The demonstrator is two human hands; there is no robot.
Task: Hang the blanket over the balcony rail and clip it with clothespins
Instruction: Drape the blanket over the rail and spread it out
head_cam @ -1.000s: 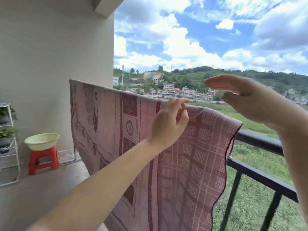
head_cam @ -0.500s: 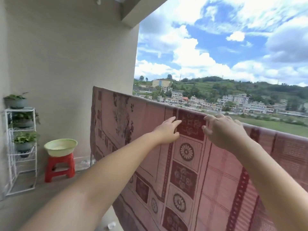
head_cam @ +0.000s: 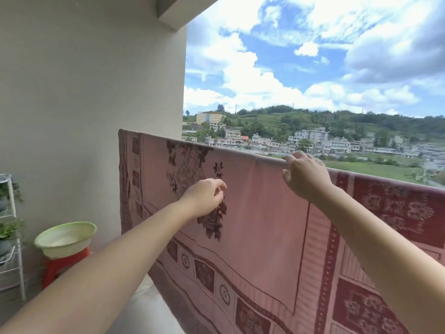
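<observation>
- Since half a second ago the left hand [head_cam: 206, 197] has dropped away from the top fold to hover lower, in front of the hanging face of the blanket [head_cam: 265, 225], while the right hand [head_cam: 304, 174] has gone up onto the fold; the view has also swung to the left.
- The blanket now lies over the balcony rail, which it hides completely, spread from near the wall [head_cam: 91, 92] across to the right edge of the view.
- By my reading the hanging is done or nearly so; the clipping is not begun, since no clothespin shows on the fold or in either hand.
- The left arm reaches forward, its fingers loosely curled with thumb and fingertips close together; whether they pinch the cloth I cannot tell.
- The right arm is stretched out, fingers hooked over the fold, pressing it down.
- A pale green basin [head_cam: 65, 239] sits on a red stool [head_cam: 65, 263] by the wall.
</observation>
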